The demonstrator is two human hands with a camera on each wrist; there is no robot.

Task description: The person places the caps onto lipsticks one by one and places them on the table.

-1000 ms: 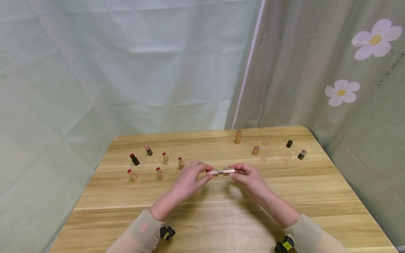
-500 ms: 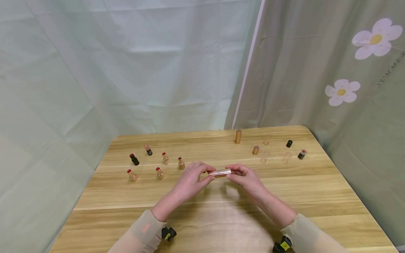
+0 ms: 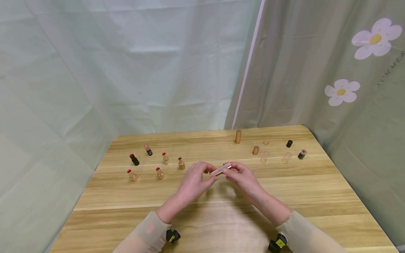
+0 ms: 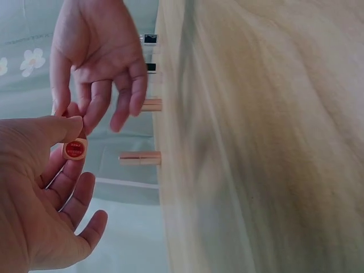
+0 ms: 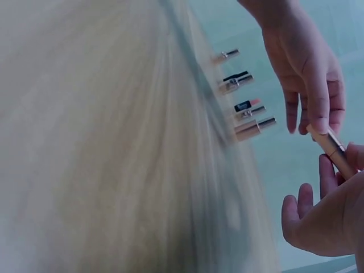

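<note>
A closed rose-gold lipstick (image 3: 220, 169) is held above the wooden table between both hands, tilted with its right end higher. My left hand (image 3: 194, 179) pinches its lower left end between thumb and fingers. My right hand (image 3: 248, 179) grips the other end, the thumb lying along its side. In the left wrist view, the lipstick's end (image 4: 74, 149) shows a round red label, just under the left thumb. In the right wrist view, the lipstick (image 5: 333, 149) spans the two hands, and a seam rings its body.
On the table's left stand several uncapped lipsticks, among them a black one (image 3: 134, 160) and a gold one (image 3: 160, 173). At the back right are copper caps (image 3: 238, 136), clear caps (image 3: 286, 157), a black cap (image 3: 289, 143) and a short dark cylinder (image 3: 302, 154). A curtain (image 3: 177, 70) hangs behind.
One second ago the lipstick's two parts had a silver neck showing between them; they have come together. Since then the lipstick has tilted, its right end rising, with the right thumb farther along it.
</note>
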